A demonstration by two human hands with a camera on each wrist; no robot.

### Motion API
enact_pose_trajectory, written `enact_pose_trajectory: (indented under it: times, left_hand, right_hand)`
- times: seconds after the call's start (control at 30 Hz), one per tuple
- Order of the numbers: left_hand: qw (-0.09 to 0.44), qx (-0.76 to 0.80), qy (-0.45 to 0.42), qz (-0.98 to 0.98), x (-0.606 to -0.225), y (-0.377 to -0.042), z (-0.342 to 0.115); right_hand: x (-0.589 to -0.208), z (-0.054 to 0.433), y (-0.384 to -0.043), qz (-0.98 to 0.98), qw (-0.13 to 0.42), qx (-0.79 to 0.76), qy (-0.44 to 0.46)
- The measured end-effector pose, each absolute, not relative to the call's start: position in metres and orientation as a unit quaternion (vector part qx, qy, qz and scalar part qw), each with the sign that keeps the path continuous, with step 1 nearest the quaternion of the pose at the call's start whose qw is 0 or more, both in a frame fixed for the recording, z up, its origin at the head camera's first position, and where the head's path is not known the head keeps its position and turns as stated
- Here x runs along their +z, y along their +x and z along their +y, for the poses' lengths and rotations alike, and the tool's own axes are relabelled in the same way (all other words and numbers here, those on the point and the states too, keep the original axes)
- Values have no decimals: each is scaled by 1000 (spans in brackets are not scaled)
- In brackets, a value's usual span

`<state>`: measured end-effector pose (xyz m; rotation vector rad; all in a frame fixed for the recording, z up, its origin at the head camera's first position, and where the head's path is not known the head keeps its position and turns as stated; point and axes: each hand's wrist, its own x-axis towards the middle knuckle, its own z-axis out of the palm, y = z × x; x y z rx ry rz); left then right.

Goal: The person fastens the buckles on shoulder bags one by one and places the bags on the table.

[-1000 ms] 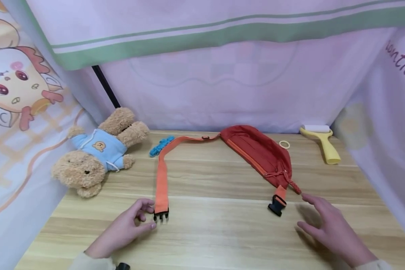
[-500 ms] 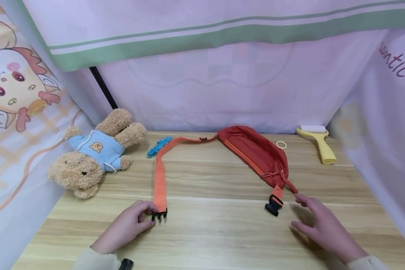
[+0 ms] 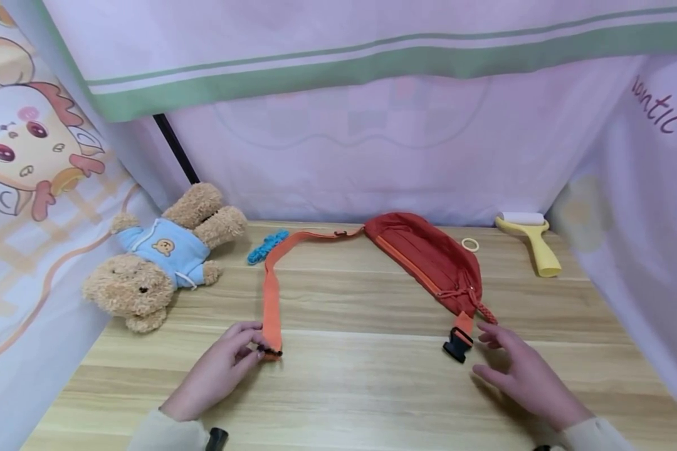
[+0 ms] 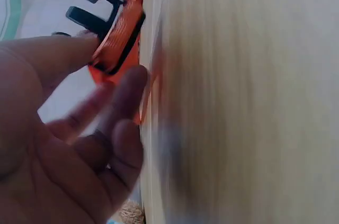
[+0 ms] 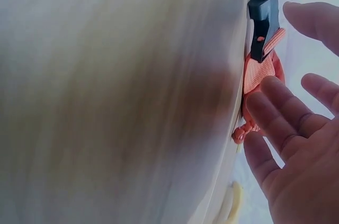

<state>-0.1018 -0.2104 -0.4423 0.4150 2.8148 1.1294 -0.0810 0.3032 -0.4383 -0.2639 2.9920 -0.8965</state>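
A red waist bag point(image 3: 429, 260) lies on the table with its orange strap point(image 3: 272, 294) curving off to the left. My left hand point(image 3: 220, 369) pinches the pronged black buckle half point(image 4: 90, 18) at the strap's end between thumb and fingers. In the left wrist view this buckle tilts up off the wood, prongs pointing away. Beside the socket buckle half point(image 3: 458, 344), at the bag's right end, my right hand point(image 3: 521, 376) hovers with spread, relaxed fingers. The right wrist view has a gap between those fingers and the socket half point(image 5: 264, 23).
A teddy bear point(image 3: 166, 247) in a blue top lies at the left. Near the back are a blue hair tie point(image 3: 267, 247), a pale yellow ring point(image 3: 470, 245) and a yellow lint roller point(image 3: 533, 241). Printed cloth hangs behind and at both sides.
My left hand has closed its fingers on the pronged buckle half and tipped it up. The right hand has moved left, closer to the socket half.
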Motion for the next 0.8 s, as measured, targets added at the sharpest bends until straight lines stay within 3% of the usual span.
enact_pose_trajectory:
  times: [0.27, 0.8]
  left_hand:
    - [-41, 398, 165, 901, -436, -104, -203]
    - [-66, 379, 286, 878, -435, -110, -186]
  right_hand:
    - [-439, 296, -82, 948, -24, -302, -101]
    - [-444, 286, -98, 947, 57, -307, -69]
